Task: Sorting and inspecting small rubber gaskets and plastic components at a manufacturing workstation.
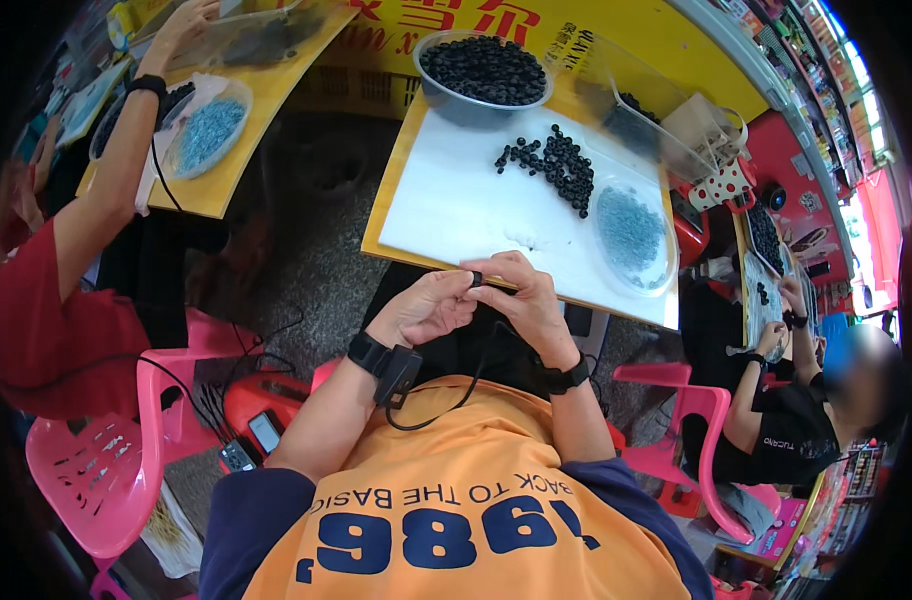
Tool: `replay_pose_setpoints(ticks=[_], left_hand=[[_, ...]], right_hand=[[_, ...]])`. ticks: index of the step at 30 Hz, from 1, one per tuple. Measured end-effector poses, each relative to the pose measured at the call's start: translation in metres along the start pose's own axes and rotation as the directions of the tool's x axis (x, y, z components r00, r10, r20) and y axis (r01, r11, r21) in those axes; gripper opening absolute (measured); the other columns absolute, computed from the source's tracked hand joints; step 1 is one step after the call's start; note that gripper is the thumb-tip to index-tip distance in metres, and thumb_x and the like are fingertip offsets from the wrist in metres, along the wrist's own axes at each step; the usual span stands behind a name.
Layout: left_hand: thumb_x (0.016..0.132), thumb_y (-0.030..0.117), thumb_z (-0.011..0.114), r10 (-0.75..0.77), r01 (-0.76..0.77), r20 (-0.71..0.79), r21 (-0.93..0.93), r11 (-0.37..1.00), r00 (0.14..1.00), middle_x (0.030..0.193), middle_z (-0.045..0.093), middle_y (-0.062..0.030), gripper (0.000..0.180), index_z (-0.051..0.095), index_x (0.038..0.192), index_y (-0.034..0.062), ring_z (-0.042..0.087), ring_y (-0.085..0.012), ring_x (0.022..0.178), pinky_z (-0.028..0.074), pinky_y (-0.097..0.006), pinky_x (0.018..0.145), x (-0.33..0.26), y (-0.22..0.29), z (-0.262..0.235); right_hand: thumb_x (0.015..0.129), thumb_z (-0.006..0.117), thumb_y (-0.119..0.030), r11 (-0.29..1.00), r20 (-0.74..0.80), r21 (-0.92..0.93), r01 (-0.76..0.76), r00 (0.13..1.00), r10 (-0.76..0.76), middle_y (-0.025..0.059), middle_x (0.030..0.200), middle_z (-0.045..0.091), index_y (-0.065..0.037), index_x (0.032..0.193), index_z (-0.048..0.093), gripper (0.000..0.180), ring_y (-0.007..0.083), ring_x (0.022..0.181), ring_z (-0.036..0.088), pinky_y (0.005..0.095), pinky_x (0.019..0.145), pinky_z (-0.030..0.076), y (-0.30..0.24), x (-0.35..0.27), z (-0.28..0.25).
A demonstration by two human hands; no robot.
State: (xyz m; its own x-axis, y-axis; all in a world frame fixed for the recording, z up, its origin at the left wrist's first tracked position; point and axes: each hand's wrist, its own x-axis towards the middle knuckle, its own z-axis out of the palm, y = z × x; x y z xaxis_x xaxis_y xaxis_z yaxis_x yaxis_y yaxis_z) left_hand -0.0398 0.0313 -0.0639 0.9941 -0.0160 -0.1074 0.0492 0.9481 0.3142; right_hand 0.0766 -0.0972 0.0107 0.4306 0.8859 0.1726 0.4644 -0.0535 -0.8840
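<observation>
My left hand (428, 308) and my right hand (524, 298) meet just off the table's near edge, fingertips pinched together. Between them they hold a small black round piece (476, 280); its details are too small to make out. Beyond my hands, a loose pile of similar black round pieces (568, 172) lies on a white mat (441, 195). Right of the pile, a clear shallow tray (666, 282) holds many small light-blue pieces (628, 235). At the mat's far end, a clear round tub (458, 108) is heaped with black pieces.
A clear plastic box (601, 75) and a red polka-dot cup (721, 187) stand at the table's far right. Pink chairs (86, 480) flank me. On the left a co-worker's arm (111, 185) reaches over another table; a second co-worker (776, 420) works at right. Cables run from my wristbands.
</observation>
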Motion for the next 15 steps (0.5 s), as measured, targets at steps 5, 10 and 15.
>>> replay_pose_setpoints(ticks=[5, 10, 15], left_hand=[[0.091, 0.02, 0.064, 0.009, -0.004, 0.049, -0.103, 0.995, 0.999, 0.08, 0.061, 0.003, 0.014, 0.061, 0.099, 0.0089, 0.054, -0.006, 0.066, 0.046, -0.019, 0.061, 0.002, -0.007, -0.001], [0.092, 0.019, 0.061, 0.032, -0.043, -0.081, -0.137, 0.99, 0.996, 0.077, 0.059, 0.0032, 0.013, 0.06, 0.099, 0.0082, 0.053, -0.0058, 0.066, 0.046, -0.019, 0.06, 0.002, -0.009, 0.007], [0.093, 0.022, 0.061, 0.034, -0.04, -0.058, -0.12, 0.992, 0.998, 0.076, 0.056, 0.0038, 0.015, 0.058, 0.099, 0.0088, 0.049, -0.0049, 0.063, 0.043, -0.018, 0.058, 0.002, -0.011, 0.001]], right_hand=[[0.08, 0.069, -0.002, 0.992, 0.079, 0.061, -0.112, 0.991, 0.107, 0.0039, 0.102, 0.066, -0.007, 0.113, 0.068, 0.033, 0.0136, 0.093, 0.055, 0.0258, 0.084, 0.045, 0.001, 0.0, 0.0], [0.082, 0.067, -0.005, 0.987, 0.048, 0.153, -0.045, 0.998, 0.038, 0.0049, 0.096, 0.064, -0.009, 0.116, 0.066, 0.034, 0.0144, 0.091, 0.057, 0.0257, 0.082, 0.046, 0.011, 0.0, 0.007], [0.084, 0.066, -0.007, 0.997, 0.056, 0.069, 0.033, 0.998, -0.037, 0.0063, 0.093, 0.062, -0.009, 0.115, 0.065, 0.032, 0.0166, 0.086, 0.059, 0.0259, 0.077, 0.047, 0.01, 0.0, 0.008]])
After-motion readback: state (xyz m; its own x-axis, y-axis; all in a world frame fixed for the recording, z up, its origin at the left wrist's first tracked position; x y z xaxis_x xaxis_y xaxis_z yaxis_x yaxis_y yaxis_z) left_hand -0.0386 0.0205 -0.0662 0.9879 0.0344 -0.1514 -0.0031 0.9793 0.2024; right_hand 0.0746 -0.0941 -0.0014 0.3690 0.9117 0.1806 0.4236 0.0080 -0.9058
